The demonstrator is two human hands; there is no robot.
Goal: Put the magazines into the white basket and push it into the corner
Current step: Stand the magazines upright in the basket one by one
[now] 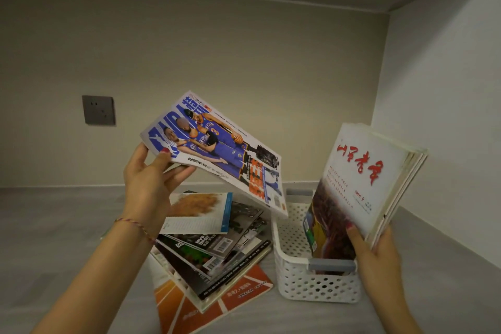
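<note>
My left hand [147, 179] grips a blue basketball magazine [217, 149] by its left edge, held tilted in the air above the pile and the basket's left rim. My right hand [379, 249] holds a bunch of magazines with a white cover and red lettering [363, 187], standing upright inside the right side of the white perforated basket [311, 279]. The basket has grey handles and stands on the grey surface. A loose pile of several magazines [217, 247] lies to the left of the basket, with an orange one at the bottom.
The grey counter [59, 238] meets a beige back wall and a white side wall [444, 89] on the right, forming a corner behind the basket. A dark wall socket [99, 110] sits on the back wall at left. A shelf or ceiling hangs overhead.
</note>
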